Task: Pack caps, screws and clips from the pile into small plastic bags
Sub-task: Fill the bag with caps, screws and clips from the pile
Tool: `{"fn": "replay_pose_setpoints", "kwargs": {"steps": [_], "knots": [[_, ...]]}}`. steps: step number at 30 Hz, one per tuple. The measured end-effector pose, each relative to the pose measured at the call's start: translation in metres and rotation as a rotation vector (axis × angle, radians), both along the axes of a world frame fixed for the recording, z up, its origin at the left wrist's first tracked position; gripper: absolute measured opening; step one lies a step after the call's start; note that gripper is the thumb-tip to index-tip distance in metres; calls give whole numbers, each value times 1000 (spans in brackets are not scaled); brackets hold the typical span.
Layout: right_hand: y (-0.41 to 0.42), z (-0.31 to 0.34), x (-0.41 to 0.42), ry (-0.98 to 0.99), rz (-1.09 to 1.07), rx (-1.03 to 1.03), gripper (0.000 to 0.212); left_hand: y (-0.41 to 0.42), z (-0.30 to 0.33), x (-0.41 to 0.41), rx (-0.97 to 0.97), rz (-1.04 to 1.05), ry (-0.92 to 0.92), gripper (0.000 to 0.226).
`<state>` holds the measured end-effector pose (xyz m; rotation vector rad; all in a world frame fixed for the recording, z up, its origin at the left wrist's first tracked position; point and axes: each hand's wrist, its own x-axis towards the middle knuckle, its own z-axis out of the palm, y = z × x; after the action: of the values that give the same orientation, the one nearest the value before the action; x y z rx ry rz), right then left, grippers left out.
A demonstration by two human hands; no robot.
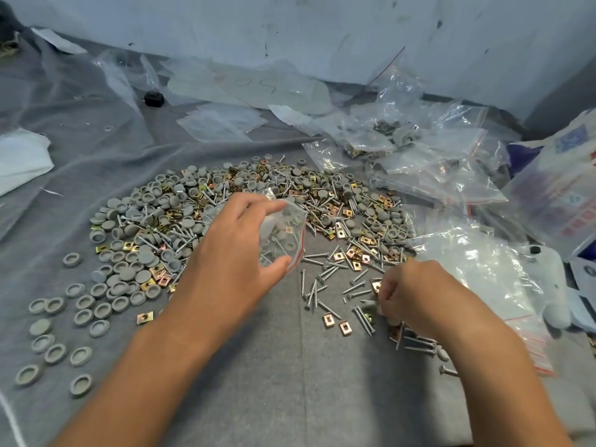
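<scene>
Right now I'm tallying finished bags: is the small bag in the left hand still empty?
Not empty. Through the clear small bag, which the left hand holds, grey caps and a clip show inside. Its count cannot be told.

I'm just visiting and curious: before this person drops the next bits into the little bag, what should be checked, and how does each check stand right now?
1. Bag held: ok. The left hand grips the small plastic bag above the pile.
2. Bag mouth open: cannot tell; the plastic is clear and crumpled.
3. Bag already has parts: ok, grey caps show through it.
4. Right hand has picked something: ok, its fingers pinch small parts among the loose screws; the count is hidden.
5. Clips within reach: ok, brass clips lie beside that hand.
6. Finished bags kept apart: ok, filled bags lie at far right.
</scene>
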<state>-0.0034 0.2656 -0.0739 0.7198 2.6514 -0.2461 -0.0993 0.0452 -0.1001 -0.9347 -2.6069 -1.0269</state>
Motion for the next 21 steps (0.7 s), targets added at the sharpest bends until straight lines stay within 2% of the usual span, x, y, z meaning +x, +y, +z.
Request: {"fn": "replay_pose_setpoints", "kwargs": {"steps": [4, 7, 13, 15, 16, 19, 21], "knots": [[8, -1, 4, 116, -35, -132, 16, 1, 2, 2, 14, -6, -7, 69], [3, -4, 3, 147, 34, -211, 23, 0, 3, 2, 13, -4, -6, 69], [2, -14, -2, 208, 130, -169, 16, 0, 2, 3, -10, -1, -12, 70], [2, -13, -3, 300, 143, -145, 17, 0, 2, 3, -5, -4, -15, 70], [-1, -11, -4, 425, 154, -147, 16, 0, 3, 4, -4, -6, -14, 70], [-22, 2, -6, 1101, 268, -213, 8, 1, 5, 5, -1, -10, -19, 69], [-40, 4, -10, 1343, 381, -226, 6, 1, 6, 5, 7, -10, -33, 68]]}}
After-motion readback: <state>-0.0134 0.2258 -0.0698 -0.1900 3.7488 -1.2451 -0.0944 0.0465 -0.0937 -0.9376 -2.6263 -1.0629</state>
